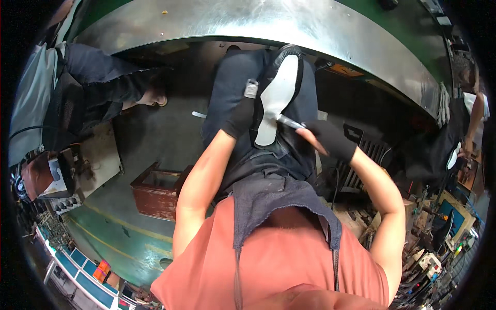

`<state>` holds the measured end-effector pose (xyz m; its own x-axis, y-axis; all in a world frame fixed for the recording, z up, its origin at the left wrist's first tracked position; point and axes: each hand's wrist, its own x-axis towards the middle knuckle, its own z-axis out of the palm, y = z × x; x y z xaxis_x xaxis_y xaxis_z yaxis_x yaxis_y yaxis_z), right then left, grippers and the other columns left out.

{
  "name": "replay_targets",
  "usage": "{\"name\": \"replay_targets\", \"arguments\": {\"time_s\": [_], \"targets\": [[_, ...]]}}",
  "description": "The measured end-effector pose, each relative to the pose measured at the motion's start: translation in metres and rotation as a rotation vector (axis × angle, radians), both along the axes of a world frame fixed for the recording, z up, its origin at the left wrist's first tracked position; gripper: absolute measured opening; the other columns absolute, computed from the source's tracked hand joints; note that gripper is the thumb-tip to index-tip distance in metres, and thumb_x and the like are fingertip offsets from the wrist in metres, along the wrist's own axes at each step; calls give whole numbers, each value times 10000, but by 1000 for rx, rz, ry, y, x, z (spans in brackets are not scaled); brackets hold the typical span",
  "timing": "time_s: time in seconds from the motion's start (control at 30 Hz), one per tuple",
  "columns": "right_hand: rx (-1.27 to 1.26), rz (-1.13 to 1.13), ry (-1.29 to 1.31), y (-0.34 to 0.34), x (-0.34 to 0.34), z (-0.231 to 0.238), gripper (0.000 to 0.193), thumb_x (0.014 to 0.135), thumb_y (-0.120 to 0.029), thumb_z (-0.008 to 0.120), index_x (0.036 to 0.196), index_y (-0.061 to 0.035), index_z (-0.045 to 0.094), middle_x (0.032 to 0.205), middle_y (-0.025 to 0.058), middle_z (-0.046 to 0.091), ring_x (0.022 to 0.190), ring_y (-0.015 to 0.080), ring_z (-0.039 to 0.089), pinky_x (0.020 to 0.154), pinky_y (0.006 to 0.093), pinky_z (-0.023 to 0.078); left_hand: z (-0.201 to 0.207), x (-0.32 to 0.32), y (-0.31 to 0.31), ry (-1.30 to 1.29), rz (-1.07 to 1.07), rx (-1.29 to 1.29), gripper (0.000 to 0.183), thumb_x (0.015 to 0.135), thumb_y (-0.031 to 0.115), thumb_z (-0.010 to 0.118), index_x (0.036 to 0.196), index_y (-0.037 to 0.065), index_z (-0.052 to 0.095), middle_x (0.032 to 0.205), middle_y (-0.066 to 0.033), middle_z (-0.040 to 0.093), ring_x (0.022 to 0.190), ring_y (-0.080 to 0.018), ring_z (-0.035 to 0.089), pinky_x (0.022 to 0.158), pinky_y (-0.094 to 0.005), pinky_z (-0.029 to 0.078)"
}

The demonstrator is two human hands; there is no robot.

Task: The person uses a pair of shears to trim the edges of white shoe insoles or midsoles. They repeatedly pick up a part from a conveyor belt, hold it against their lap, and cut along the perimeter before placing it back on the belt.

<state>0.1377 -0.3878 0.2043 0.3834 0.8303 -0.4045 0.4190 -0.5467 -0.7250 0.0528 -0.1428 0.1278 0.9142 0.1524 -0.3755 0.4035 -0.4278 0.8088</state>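
Note:
A black shoe (295,95) lies sole up across my lap, toe toward the metal bench. Its white sole (279,92) faces me. My left hand (242,114), in a dark glove with pale wrapping (251,88) on a finger, is closed around the shoe's left side; its fingertips are partly hidden. My right hand (330,140), also in a dark glove with the thumb bare, grips a slim, light grey brush-like tool (290,122). The tool's tip meets the sole near the heel. Its tip is blurred.
A curved-looking metal bench (232,20) runs along the far side. A reddish-brown wooden stool (157,199) stands at my left. Another person's legs (103,77) are at far left. At right are a dark slatted chair (361,155) and cluttered tools (429,263).

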Motion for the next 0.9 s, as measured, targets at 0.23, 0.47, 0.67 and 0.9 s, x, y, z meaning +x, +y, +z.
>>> {"name": "replay_targets", "arguments": {"time_s": [0.23,0.47,0.67,0.9], "targets": [[-153,-124,-50,17,3,52,420,943,-402,491,801,-24,606,774,217,618,723,370,618,639,423,469,30,-3,-39,-39,329,-542,510,1029,376,313,1391,22,378,1301,-105,497,1215,-187,440,1031,-300,336],[-118,-57,-376,-7,3,-9,383,915,-419,523,841,-54,612,763,190,613,707,379,604,611,436,460,-26,2,-63,-510,366,-149,425,927,198,513,1310,20,466,1240,-163,539,1165,-299,509,998,-360,380],[-236,207,-321,-11,53,47,459,902,-468,525,756,-45,632,730,186,614,714,365,622,636,432,482,-9,17,-51,-471,267,-66,554,845,262,651,1282,-24,464,1165,-237,558,1080,-388,532,941,-406,420],[226,430,-490,47,7,80,442,857,-466,576,711,-51,615,763,154,599,678,328,621,614,408,497,-3,14,-28,-350,-17,-421,968,694,332,812,1412,-13,262,1384,-207,361,1325,-312,329,1084,-403,291]]}}
